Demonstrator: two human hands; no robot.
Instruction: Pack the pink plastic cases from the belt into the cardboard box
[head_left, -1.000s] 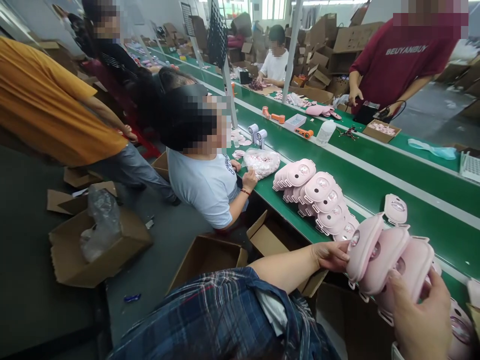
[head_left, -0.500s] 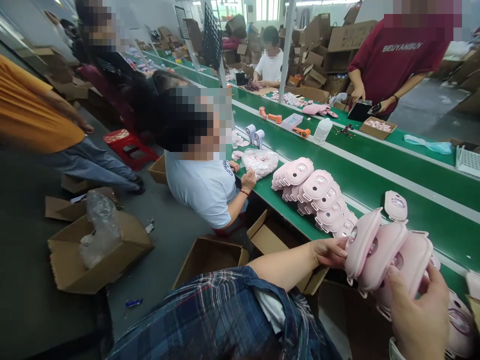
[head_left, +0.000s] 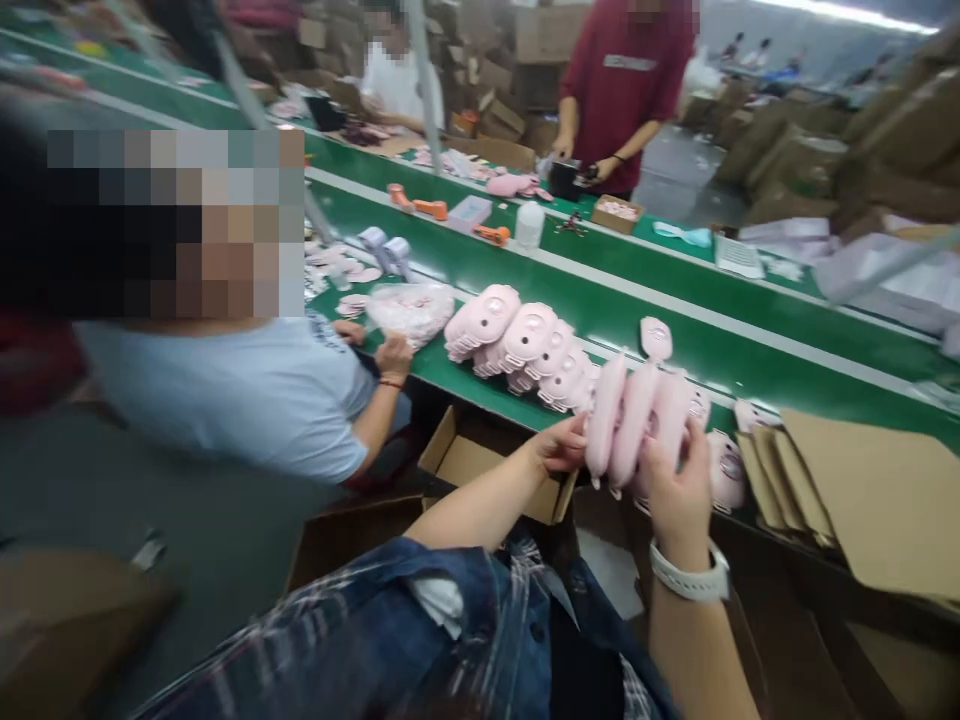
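Both hands are on one bundle of pink shells [head_left: 637,415], a row of flat pink plastic pieces stood on edge side by side, held just above the near edge of the green bench [head_left: 637,300]. Left hand [head_left: 559,447] presses flat against the left end of the bundle, fingers closed on the outermost shell. Right hand [head_left: 679,490] wraps the right end from the near side, fingers curled over the last pieces, so the bundle is squeezed between the two. White watch [head_left: 690,580] on the right wrist, plaid sleeve [head_left: 420,620] on the left arm. Frame is motion-blurred, so shell count in the bundle is not readable. On the bench just left of the bundle lies an overlapping heap of the same pink shells [head_left: 525,345]; one single shell [head_left: 656,338] lies just behind the bundle, and a few more [head_left: 726,468] lie just right of it, partly hidden by the right hand. Right of the bundle, flat cardboard sheets [head_left: 847,490] overhang the bench edge. Below and left of the bundle, an open cardboard box [head_left: 487,465] sits under the bench. Further left, a seated co-worker in a light shirt [head_left: 247,395] has a hand on a clear bag of small pink parts [head_left: 411,310]. Well behind the bundle, across the bench, a person in a dark red shirt [head_left: 626,90] stands by a small box [head_left: 616,212], with orange tools [head_left: 431,208] and a white bottle [head_left: 529,225] further left.
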